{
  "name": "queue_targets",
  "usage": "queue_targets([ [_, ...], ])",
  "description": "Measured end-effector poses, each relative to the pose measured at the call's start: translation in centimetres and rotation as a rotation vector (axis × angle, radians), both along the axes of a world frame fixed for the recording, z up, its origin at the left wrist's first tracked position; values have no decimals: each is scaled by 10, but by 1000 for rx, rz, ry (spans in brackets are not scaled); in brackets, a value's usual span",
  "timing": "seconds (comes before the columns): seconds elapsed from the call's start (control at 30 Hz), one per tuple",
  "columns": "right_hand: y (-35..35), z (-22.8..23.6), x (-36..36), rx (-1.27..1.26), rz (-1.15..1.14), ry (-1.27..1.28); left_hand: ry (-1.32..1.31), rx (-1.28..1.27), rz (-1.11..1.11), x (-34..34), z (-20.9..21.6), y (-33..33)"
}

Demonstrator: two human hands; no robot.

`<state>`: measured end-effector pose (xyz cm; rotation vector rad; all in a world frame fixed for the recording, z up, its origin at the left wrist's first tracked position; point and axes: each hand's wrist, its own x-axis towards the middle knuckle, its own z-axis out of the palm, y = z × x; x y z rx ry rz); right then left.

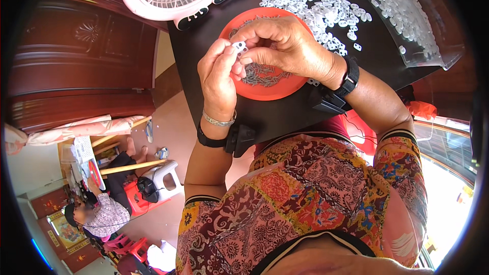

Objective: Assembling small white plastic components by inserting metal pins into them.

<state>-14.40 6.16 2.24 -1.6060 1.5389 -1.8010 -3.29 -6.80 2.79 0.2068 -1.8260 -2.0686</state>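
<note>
Between the thumb and fingers of my left hand (218,76) is a small white plastic piece (239,47) with dark round holes. My right hand (293,46) is curled in from the other side, its thumb and forefinger closed at the piece. Whether those fingers also grip something tiny is hidden. Both hands are over a round orange-red dish (272,94). Many small grey screws (261,76) lie spread in that dish, partly covered by my hands.
A heap of similar white pieces (331,7) covers the far right of the black table (189,61). More fill a clear bin (433,60) at the right edge. A pink fan (181,0) stands at the far left. Another person (109,216) sits away at the left.
</note>
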Motion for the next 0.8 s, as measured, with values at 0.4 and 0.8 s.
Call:
queue_targets([
  [0.4,2,8,5,-8,22,17,22,-1,-40,2,2,1],
  [0.8,2,5,-1,-53,-62,92,73,-64,-32,1,0,3],
])
